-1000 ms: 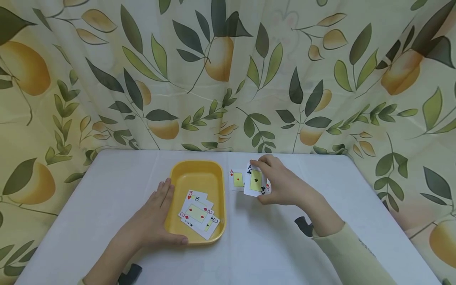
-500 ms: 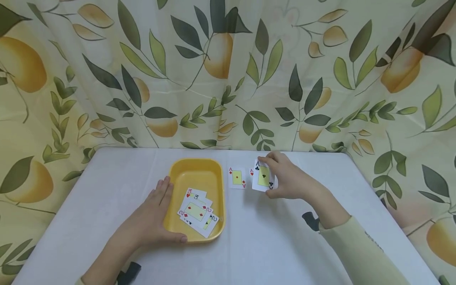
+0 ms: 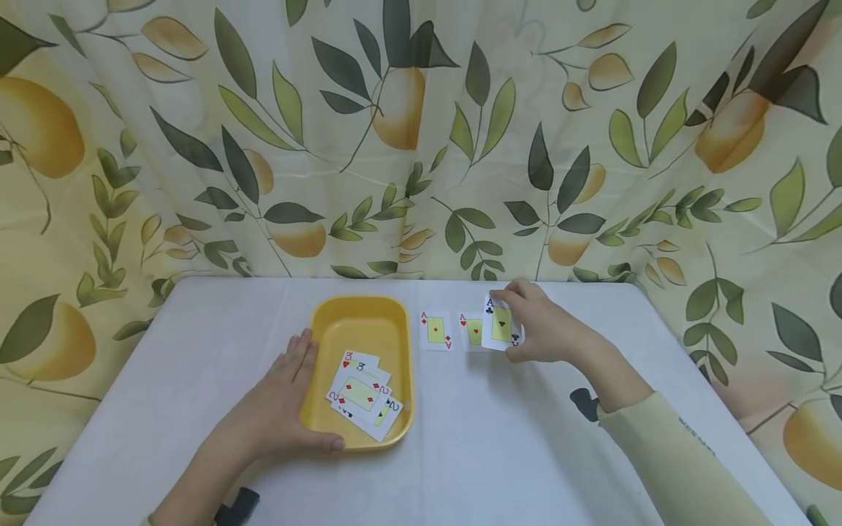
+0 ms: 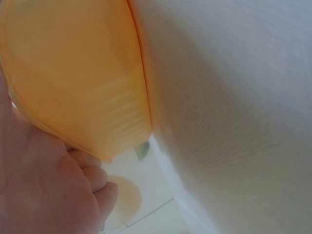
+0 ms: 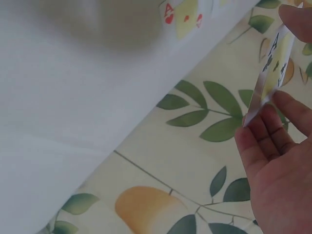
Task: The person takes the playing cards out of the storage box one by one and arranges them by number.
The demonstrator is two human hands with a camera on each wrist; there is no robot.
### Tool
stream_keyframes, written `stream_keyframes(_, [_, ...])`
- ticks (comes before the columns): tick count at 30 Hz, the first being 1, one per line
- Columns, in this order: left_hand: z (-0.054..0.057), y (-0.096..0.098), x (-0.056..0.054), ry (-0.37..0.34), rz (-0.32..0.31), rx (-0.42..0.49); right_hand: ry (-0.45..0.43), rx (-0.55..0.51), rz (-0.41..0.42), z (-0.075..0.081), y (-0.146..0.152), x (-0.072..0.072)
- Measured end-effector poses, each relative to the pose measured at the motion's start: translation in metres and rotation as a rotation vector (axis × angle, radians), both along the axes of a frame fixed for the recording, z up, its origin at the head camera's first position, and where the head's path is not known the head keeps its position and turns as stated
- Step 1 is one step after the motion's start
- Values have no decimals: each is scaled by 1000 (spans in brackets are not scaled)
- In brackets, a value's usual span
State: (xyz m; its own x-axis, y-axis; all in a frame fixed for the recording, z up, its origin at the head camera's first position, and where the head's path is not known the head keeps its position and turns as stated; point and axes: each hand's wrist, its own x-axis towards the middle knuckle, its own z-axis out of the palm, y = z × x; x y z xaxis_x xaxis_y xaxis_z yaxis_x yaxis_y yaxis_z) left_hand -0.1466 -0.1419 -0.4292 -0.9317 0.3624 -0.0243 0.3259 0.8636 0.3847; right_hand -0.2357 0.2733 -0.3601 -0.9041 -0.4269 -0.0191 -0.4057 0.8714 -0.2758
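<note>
In the head view my right hand (image 3: 549,329) pinches an ace of clubs playing card (image 3: 501,324) by its edges, held up off the table. An ace of hearts (image 3: 472,332) lies on the cloth, partly covered by it, and an ace of diamonds (image 3: 434,332) lies to the left. The right wrist view has the ace of clubs (image 5: 275,68) between thumb and fingertips. My left hand (image 3: 279,405) rests along the left side of a yellow plastic tray (image 3: 360,314), fingers extended, thumb at the near rim. Overlapping cards lie inside, a two of diamonds (image 3: 359,393) uppermost.
A white cloth (image 3: 500,453) covers the table. Behind it hangs a fruit-and-leaf patterned curtain (image 3: 368,183). Dark straps show at both wrists.
My right hand has moved right with the ace of clubs, uncovering the ace of diamonds and part of the ace of hearts. My left hand stays at the tray.
</note>
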Motion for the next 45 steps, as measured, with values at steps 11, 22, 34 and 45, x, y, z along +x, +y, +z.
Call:
stream_keyframes(11, [-5, -1, 0, 13, 5, -14, -30, 33, -30, -8, 13, -8])
stream_keyframes(22, [-6, 0, -2, 14, 0, -11, -72, 84, -70, -10, 17, -14])
stream_keyframes(34, [-4, -1, -1, -7, 4, -10, -99, 113, -71, -23, 28, -24])
stream_keyframes(45, [-3, -1, -2, -1, -3, -18, -149, 135, -89, -35, 32, -32])
